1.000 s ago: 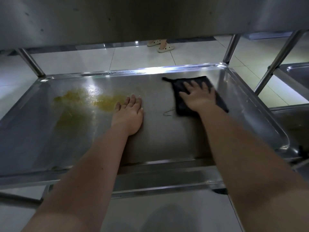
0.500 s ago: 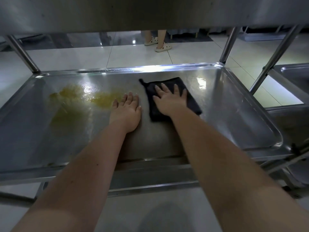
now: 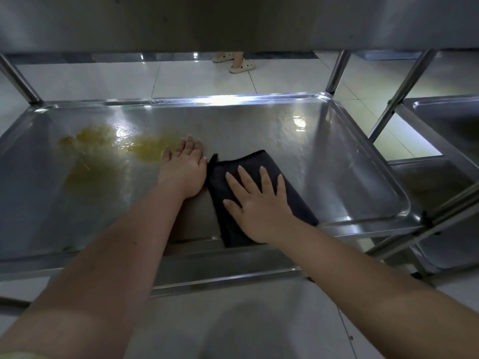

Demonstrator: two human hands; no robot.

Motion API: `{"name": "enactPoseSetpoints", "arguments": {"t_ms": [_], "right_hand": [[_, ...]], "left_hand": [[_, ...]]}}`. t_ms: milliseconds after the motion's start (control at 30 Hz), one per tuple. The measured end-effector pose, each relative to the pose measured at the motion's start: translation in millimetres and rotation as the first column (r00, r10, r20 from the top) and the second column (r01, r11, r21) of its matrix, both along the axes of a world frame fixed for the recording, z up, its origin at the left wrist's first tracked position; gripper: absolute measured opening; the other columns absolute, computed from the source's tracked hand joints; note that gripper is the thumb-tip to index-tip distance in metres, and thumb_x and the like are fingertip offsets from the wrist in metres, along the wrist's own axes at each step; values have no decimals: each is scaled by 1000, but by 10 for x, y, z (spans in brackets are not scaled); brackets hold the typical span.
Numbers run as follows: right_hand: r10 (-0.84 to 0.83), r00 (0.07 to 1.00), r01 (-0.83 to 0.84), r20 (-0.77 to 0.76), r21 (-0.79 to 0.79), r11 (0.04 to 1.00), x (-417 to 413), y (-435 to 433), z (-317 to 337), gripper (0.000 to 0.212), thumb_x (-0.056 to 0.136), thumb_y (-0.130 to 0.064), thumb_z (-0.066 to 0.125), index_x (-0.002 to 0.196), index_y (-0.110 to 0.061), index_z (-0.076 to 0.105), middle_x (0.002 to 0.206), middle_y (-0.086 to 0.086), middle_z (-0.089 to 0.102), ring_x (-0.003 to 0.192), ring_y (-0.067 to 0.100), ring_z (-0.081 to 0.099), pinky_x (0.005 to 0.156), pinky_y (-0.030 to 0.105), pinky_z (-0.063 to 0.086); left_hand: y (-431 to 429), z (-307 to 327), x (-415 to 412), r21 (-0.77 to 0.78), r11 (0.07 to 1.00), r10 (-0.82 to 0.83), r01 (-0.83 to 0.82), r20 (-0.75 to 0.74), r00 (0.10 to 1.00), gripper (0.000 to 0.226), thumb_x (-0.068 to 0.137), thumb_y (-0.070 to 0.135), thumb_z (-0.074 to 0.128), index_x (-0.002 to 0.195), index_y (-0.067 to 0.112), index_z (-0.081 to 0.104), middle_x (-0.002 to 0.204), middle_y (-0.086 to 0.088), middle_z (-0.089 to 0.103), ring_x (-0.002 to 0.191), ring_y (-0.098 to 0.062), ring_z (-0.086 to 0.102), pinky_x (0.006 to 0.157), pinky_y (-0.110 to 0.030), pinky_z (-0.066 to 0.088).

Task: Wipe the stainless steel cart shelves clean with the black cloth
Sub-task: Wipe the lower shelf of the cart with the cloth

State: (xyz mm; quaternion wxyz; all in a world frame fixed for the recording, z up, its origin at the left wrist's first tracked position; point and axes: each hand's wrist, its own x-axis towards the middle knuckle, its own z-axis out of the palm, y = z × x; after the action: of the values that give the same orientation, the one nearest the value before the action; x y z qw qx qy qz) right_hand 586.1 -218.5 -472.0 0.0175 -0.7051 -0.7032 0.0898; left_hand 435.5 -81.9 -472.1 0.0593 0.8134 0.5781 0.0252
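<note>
Lying folded near the front edge of the shelf [image 3: 324, 164], about midway along it, the black cloth [image 3: 251, 161] is pressed down by the right hand [image 3: 259, 203]. The fingers are kept straight and spread, not curled, so that weight is probably shared across the fabric for a wiping stroke. The left hand [image 3: 185, 172] is laid flat and empty on bare steel just beside the cloth's left edge, apparently as a brace for leaning in under the upper shelf [image 3: 233, 19]. Its fingertips are set at the rim of a yellow stain [image 3: 103, 146], which spreads toward the back left corner and is judged not yet wiped. Beyond the back edge, sandalled feet [image 3: 238, 63] are seen on the tiled floor.
</note>
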Motion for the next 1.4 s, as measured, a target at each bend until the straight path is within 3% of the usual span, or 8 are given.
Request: {"name": "enactPoseSetpoints", "arguments": {"t_ms": [167, 433, 767, 900, 1033, 1133, 1267, 1400], "right_hand": [[-15, 1000, 14, 19, 59, 998, 215, 521, 7, 57, 100, -58, 14, 153, -43, 0, 163, -11, -5, 149, 33, -10, 113, 60, -11], [-351, 936, 351, -15, -13, 936, 750, 1572, 108, 60, 99, -57, 16, 155, -39, 4, 164, -7, -4, 149, 33, -10, 114, 62, -11], [-79, 996, 82, 37, -80, 993, 769, -61, 51, 68, 86, -71, 0, 148, -49, -16, 159, -16, -21, 147, 28, -22, 112, 59, -16], [-61, 997, 65, 39, -102, 993, 845, -334, 76, 68, 82, -73, -1, 144, -54, -20, 156, -21, -25, 146, 24, -25, 110, 54, -20], [-93, 995, 94, 23, -45, 995, 1063, 254, 80, 62, 88, -71, 10, 147, -56, -5, 161, -21, -11, 149, 26, -12, 113, 59, -12], [-249, 968, 250, 31, -24, 968, 1452, 888, 103, 58, 96, -66, 20, 150, -52, 4, 162, -18, -3, 150, 27, -5, 115, 62, -6], [-389, 921, 389, 20, -48, 920, 1821, 1355, 121, 61, 95, -66, 20, 152, -48, 6, 164, -13, -2, 149, 30, -6, 114, 63, -8], [-386, 922, 386, 20, -89, 918, 1849, 1376, 149, 64, 93, -69, 19, 152, -48, 3, 164, -11, -4, 149, 31, -9, 113, 63, -10]], "left_hand": [[16, -29, -19, 14, 1000, -7, 6, 7, 1000, 56, 104, 38, 15, 156, 20, 6, 164, -2, -1, 150, -20, 0, 120, -47, 0], [97, -82, -36, 47, 999, -21, 20, 2, 1000, 56, 103, 41, 17, 156, 26, 8, 164, 4, 0, 150, -18, 1, 119, -46, 2], [33, -46, -35, 31, 998, -45, 46, -20, 999, 58, 98, 58, 14, 154, 42, 5, 164, 3, 0, 150, -21, 1, 119, -49, 2], [21, -47, -32, 32, 998, -59, 60, -38, 998, 58, 97, 62, 11, 152, 47, 3, 164, 1, -2, 150, -22, 0, 119, -50, 0], [57, -67, -48, 22, 997, -70, 71, -47, 996, 58, 94, 66, 9, 150, 52, 1, 164, 1, -3, 150, -22, -1, 119, -50, -1], [87, -98, -46, 41, 997, -60, 61, -33, 998, 58, 93, 67, 10, 149, 53, 4, 164, 1, -1, 150, -22, 1, 119, -51, 0], [110, -121, -36, 37, 998, -56, 56, -19, 998, 59, 92, 68, 11, 149, 54, 5, 164, 2, 1, 150, -21, 1, 119, -50, 0], [108, -92, -37, 24, 999, -47, 46, 7, 999, 57, 94, 66, 16, 149, 53, 8, 164, 4, 2, 150, -19, 1, 119, -48, 0]]}}
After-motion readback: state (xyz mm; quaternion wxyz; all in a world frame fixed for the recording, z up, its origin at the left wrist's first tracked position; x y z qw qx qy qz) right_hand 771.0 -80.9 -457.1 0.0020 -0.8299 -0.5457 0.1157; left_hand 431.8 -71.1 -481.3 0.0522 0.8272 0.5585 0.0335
